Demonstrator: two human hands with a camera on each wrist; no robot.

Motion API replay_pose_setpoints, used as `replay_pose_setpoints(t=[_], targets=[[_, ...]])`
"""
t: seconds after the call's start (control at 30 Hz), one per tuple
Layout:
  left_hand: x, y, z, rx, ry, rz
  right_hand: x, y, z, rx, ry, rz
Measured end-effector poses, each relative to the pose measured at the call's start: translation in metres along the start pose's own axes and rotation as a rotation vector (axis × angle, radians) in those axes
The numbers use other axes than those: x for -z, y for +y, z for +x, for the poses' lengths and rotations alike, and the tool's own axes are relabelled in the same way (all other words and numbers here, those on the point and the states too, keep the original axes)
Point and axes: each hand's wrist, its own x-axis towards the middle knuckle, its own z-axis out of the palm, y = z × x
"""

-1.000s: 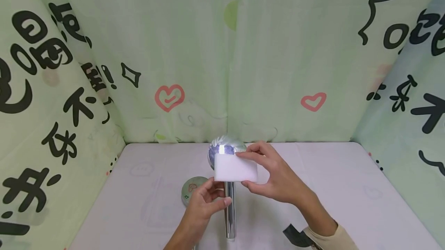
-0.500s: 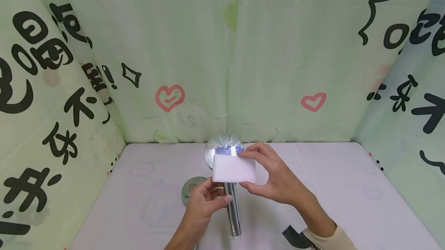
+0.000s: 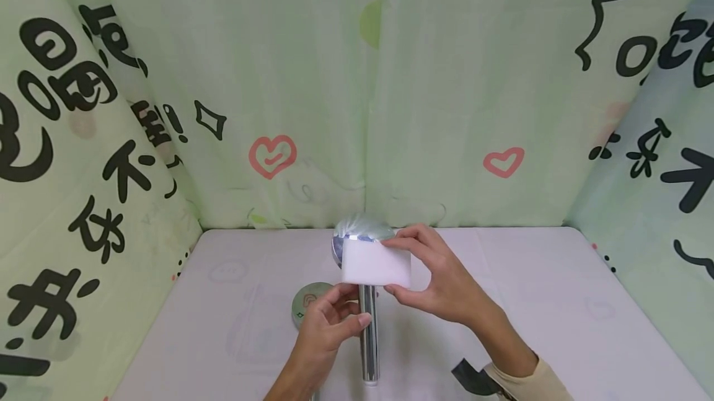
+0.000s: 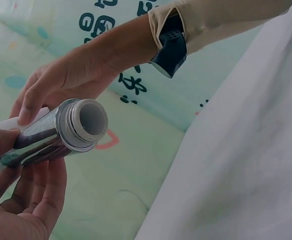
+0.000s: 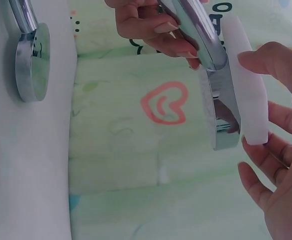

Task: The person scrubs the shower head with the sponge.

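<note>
Near the middle of the head view, my left hand (image 3: 334,319) grips a chrome shower head by its handle (image 3: 369,345), holding it above the table with the round head away from me. The handle's hollow threaded end (image 4: 89,120) shows in the left wrist view. My right hand (image 3: 449,280) pinches a white block-shaped sponge (image 3: 376,262) between thumb and fingers. In the right wrist view the sponge (image 5: 246,82) lies along the back of the shower head (image 5: 227,112). From the head camera, the sponge hides part of the round head and the neck.
A second chrome shower head (image 3: 304,302) lies on the white-covered table (image 3: 234,326) behind my left hand. Patterned green curtains (image 3: 312,79) enclose the table at the back and both sides. A black strap (image 3: 474,379) hangs at my right cuff.
The shower head swung its handle end rightward half a second ago and is now back to pointing straight toward me. The sponge and right hand have moved slightly up in the head view.
</note>
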Motion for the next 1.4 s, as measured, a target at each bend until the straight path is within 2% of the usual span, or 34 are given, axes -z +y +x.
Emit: replay_pose_setpoints(t=[0.27,0.53,0.77,0.97,1.2,1.4], targets=[[0.001,-0.002,-0.002,-0.027,-0.065,-0.009,0.004,0.002,0.002,-0.023,0.015,0.005],[0.003,0.000,-0.004,-0.017,-0.145,-0.021,0.007,0.007,0.008,-0.023,0.014,0.007],[0.005,-0.002,-0.007,-0.048,-0.206,-0.010,0.009,0.009,0.012,-0.059,0.014,-0.006],[0.005,-0.005,-0.007,-0.058,-0.199,-0.012,0.009,0.009,0.015,-0.096,0.029,-0.005],[0.003,-0.005,-0.007,-0.036,-0.152,-0.005,0.009,0.008,0.018,-0.121,0.056,-0.003],[0.001,-0.003,-0.007,-0.038,-0.126,0.015,0.008,0.005,0.019,-0.114,0.038,0.005]])
